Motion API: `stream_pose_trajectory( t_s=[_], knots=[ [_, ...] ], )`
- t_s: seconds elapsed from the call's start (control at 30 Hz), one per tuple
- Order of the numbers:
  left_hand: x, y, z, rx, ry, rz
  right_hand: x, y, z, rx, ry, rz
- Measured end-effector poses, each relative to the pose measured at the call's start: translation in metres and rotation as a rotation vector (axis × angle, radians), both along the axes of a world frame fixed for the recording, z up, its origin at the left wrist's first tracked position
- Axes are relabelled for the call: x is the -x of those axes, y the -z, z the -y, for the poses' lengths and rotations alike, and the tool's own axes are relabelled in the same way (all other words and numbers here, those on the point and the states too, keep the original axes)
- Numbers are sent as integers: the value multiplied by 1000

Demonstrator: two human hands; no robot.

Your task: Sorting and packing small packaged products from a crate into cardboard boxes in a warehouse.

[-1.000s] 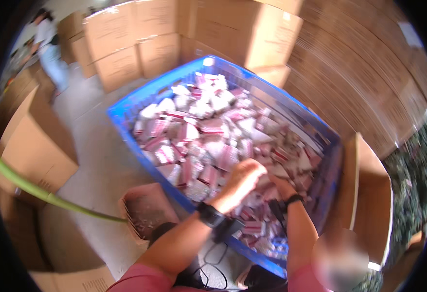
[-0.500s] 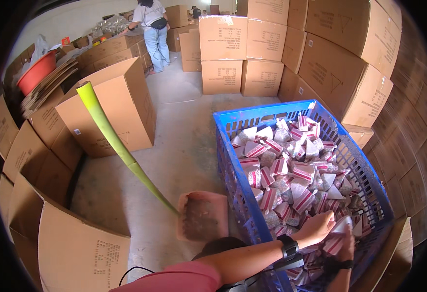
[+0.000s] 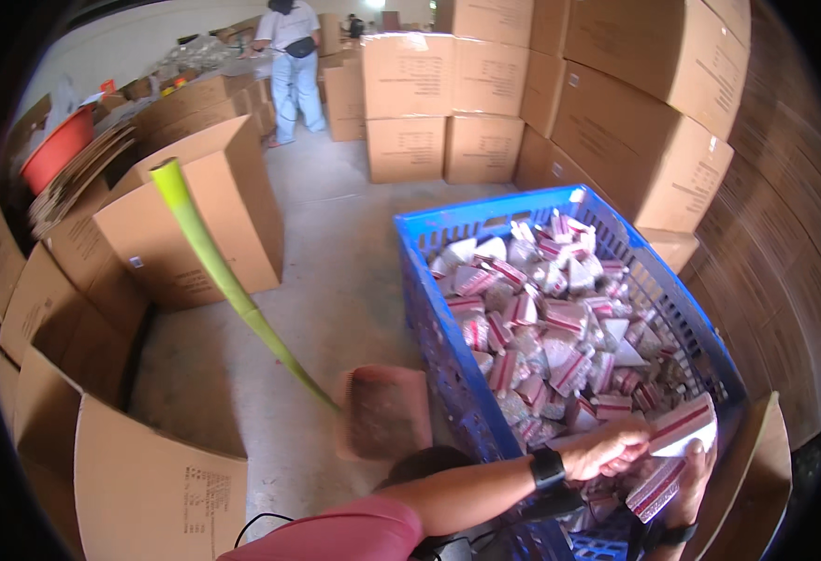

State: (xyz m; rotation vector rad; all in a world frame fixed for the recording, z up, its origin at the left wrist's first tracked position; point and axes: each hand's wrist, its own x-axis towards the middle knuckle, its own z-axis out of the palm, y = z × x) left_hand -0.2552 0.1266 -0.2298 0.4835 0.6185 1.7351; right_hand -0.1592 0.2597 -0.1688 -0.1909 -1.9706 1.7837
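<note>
Over the near right part of a blue plastic crate, both my hands are at work. My left hand is closed, its fingertips pinched at the left end of a wedge-shaped packet, white with dark red stripes like a cake slice. Beneath that packet my right hand curls its fingers, gripping it from below. A second striped wedge packet hangs beside the right palm; whether that hand grips it too is unclear. Many similar plastic-wrapped wedges lie heaped in the crate.
An open carton borders the crate's right side. On the floor to the left are a pink dustpan with a long green handle and open cartons. Stacked boxes rise behind; a person stands far back.
My hands have come up from the heap with the striped wedge packet, which is now turned with its striped side showing. The view has shifted slightly to the right.
</note>
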Motion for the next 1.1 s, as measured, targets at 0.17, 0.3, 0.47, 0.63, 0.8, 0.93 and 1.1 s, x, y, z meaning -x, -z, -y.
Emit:
stream_pose_trajectory(
  t_s=[0.17, 0.3, 0.47, 0.63, 0.8, 0.93, 1.1],
  knots=[
    [-4, -10, 11, -74, -47, 226, -13, 44, -19, 562, -63, 4],
    [-6, -17, 1, 18, -124, 248, -8, 54, -8, 972, -197, 95],
    [9, -13, -2, -265, -187, 374, 7, 41, 6, 1190, -351, -82],
    [9, -21, 0, -99, -276, 161, -55, -33, -44, 126, 541, -339],
    [23, -16, 6, -82, -313, 155, -138, -37, -112, -924, 1518, 262],
    [32, -15, 12, -89, -370, 163, -104, -38, -74, -1034, 1166, 189],
    [48, -26, 38, -114, -543, 138, -28, -2, -17, -1002, 376, 237]
  ],
)
